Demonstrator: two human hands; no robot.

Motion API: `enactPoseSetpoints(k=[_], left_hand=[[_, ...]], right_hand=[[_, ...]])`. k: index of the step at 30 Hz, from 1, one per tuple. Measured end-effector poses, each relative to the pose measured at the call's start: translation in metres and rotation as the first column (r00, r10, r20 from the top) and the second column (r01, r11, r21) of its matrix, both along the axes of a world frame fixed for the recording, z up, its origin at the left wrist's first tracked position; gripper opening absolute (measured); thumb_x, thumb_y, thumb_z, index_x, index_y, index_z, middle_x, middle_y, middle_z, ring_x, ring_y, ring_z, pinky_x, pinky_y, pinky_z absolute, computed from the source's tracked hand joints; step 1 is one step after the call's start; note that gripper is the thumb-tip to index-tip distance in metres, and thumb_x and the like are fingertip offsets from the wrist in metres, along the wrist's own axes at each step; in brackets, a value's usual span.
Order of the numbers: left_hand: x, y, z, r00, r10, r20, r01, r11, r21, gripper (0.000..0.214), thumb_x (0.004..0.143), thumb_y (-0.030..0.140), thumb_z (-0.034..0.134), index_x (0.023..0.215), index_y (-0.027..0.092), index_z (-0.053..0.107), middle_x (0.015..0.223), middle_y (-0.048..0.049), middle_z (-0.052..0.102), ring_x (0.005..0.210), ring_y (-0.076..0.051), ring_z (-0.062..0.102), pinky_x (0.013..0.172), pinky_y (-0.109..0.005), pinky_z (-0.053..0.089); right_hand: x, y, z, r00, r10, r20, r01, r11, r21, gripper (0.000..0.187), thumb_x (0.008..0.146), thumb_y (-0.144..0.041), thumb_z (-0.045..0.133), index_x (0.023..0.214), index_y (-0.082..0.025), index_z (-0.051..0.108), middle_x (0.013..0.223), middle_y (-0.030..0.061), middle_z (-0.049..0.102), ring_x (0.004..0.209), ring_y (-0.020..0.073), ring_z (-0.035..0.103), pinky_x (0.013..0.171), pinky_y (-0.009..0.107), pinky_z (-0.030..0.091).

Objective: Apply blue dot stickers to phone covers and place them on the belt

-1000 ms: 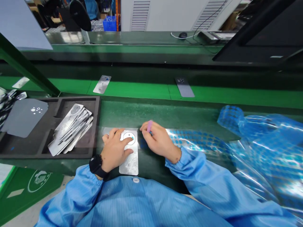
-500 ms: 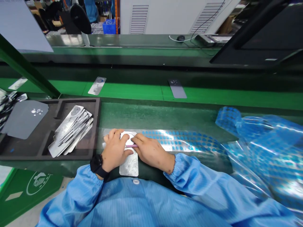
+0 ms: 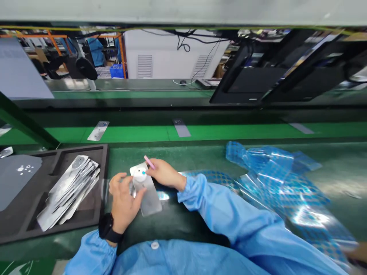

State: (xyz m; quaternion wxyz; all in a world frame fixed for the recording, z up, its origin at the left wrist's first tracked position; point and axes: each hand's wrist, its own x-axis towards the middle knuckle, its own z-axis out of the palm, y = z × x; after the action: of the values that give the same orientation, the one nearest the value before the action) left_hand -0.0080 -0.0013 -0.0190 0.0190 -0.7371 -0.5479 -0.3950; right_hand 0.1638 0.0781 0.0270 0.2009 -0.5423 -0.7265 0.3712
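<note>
A silvery phone back cover (image 3: 150, 200) lies slightly turned on the green bench before me, a round white camera area at its upper end. My left hand (image 3: 124, 198) is at its left side, fingers apart, the thumb reaching over the cover's edge. Between the fingers of my right hand (image 3: 164, 173) is a thin pink stick (image 3: 149, 162), its upper end pointing up and left. A small blue dot (image 3: 143, 173) shows at the right fingertips, over the camera area; whether it is stuck down I cannot tell.
To the left, a dark tray (image 3: 104, 164) holds a fanned pile of phone back covers (image 3: 70, 191) and a grey sheet (image 3: 17, 179). Clear film with blue dots (image 3: 275, 179) lies crumpled at right. More covers (image 3: 99, 131) lie on the green strip beyond. Monitors (image 3: 243, 72) stand behind.
My hands have moved apart; the left now lies beside the cover's left edge. The right has lifted the pink stick upright, and a blue dot shows at its fingertips. The view has shifted right.
</note>
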Motion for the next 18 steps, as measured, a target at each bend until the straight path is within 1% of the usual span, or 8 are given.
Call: enactPoseSetpoints(k=[2, 5, 6, 8, 10, 12, 15, 18], left_hand=[[-0.002, 0.004, 0.000, 0.997, 0.056, 0.046, -0.059, 0.997, 0.052, 0.033, 0.086, 0.032, 0.058, 0.114, 0.021, 0.045, 0.113, -0.0127, 0.047, 0.109, -0.030, 0.047, 0.091, -0.050, 0.042], [-0.004, 0.007, -0.001, 0.996, 0.075, 0.040, -0.077, 0.995, 0.059, 0.023, 0.089, 0.027, 0.052, 0.111, 0.021, 0.047, 0.109, -0.0119, 0.049, 0.106, -0.029, 0.049, 0.089, -0.049, 0.042], [-0.005, 0.007, -0.002, 0.996, 0.082, 0.038, -0.085, 0.995, 0.061, 0.021, 0.089, 0.026, 0.052, 0.109, 0.021, 0.047, 0.108, -0.0118, 0.050, 0.106, -0.028, 0.049, 0.089, -0.048, 0.042], [-0.005, 0.006, -0.004, 0.993, 0.104, 0.051, -0.108, 0.992, 0.068, 0.019, 0.089, 0.024, 0.051, 0.107, 0.021, 0.049, 0.107, -0.0114, 0.051, 0.105, -0.028, 0.050, 0.089, -0.048, 0.042], [-0.004, 0.006, -0.006, 0.990, 0.125, 0.071, -0.130, 0.990, 0.062, 0.017, 0.089, 0.023, 0.051, 0.105, 0.021, 0.050, 0.106, -0.0109, 0.052, 0.105, -0.027, 0.051, 0.089, -0.048, 0.042], [-0.003, 0.006, -0.005, 0.987, 0.129, 0.092, -0.134, 0.990, 0.052, 0.016, 0.089, 0.024, 0.051, 0.104, 0.021, 0.050, 0.105, -0.0106, 0.053, 0.104, -0.027, 0.051, 0.089, -0.048, 0.043], [-0.003, 0.007, -0.002, 0.981, 0.129, 0.145, -0.132, 0.991, 0.011, 0.015, 0.088, 0.025, 0.051, 0.102, 0.021, 0.050, 0.104, -0.0106, 0.052, 0.105, -0.027, 0.052, 0.089, -0.047, 0.044], [-0.005, 0.008, 0.006, 0.964, 0.136, 0.229, -0.125, 0.990, -0.060, 0.013, 0.086, 0.025, 0.052, 0.098, 0.021, 0.050, 0.103, -0.0101, 0.052, 0.103, -0.026, 0.054, 0.089, -0.046, 0.046]], right_hand=[[-0.003, 0.043, 0.013, 0.996, -0.089, -0.030, 0.091, 0.993, 0.077, 0.010, 0.082, -0.020, 0.057, 0.083, -0.016, 0.066, 0.073, 0.0009, 0.065, 0.068, 0.0152, 0.058, 0.061, 0.024, 0.041], [0.011, 0.108, 0.034, 0.968, -0.240, 0.076, 0.217, 0.948, 0.234, 0.022, 0.084, -0.030, 0.061, 0.099, -0.015, 0.066, 0.090, 0.0062, 0.069, 0.081, 0.0186, 0.063, 0.072, 0.026, 0.045], [0.021, 0.124, 0.039, 0.936, -0.319, 0.146, 0.265, 0.916, 0.300, 0.030, 0.085, -0.035, 0.061, 0.105, -0.014, 0.065, 0.097, 0.0096, 0.069, 0.088, 0.0208, 0.063, 0.077, 0.027, 0.045], [0.047, 0.145, 0.040, 0.808, -0.495, 0.320, 0.370, 0.849, 0.378, 0.045, 0.084, -0.039, 0.064, 0.115, -0.007, 0.062, 0.109, 0.0193, 0.066, 0.103, 0.0260, 0.062, 0.085, 0.030, 0.044], [0.074, 0.151, 0.031, 0.691, -0.525, 0.497, 0.406, 0.851, 0.334, 0.057, 0.081, -0.046, 0.065, 0.117, -0.003, 0.061, 0.115, 0.0257, 0.063, 0.108, 0.0299, 0.061, 0.087, 0.033, 0.045], [0.092, 0.146, 0.019, 0.647, -0.493, 0.581, 0.416, 0.867, 0.274, 0.056, 0.081, -0.047, 0.066, 0.111, 0.000, 0.064, 0.111, 0.0286, 0.064, 0.104, 0.0319, 0.063, 0.084, 0.035, 0.046], [0.098, 0.134, 0.008, 0.662, -0.482, 0.573, 0.397, 0.875, 0.278, 0.036, 0.086, -0.032, 0.061, 0.104, 0.000, 0.067, 0.105, 0.0282, 0.066, 0.101, 0.0313, 0.065, 0.084, 0.034, 0.046], [0.094, 0.131, 0.016, 0.689, -0.503, 0.522, 0.386, 0.864, 0.323, 0.025, 0.086, -0.014, 0.054, 0.104, -0.001, 0.066, 0.102, 0.0272, 0.068, 0.101, 0.0313, 0.065, 0.086, 0.034, 0.045]])
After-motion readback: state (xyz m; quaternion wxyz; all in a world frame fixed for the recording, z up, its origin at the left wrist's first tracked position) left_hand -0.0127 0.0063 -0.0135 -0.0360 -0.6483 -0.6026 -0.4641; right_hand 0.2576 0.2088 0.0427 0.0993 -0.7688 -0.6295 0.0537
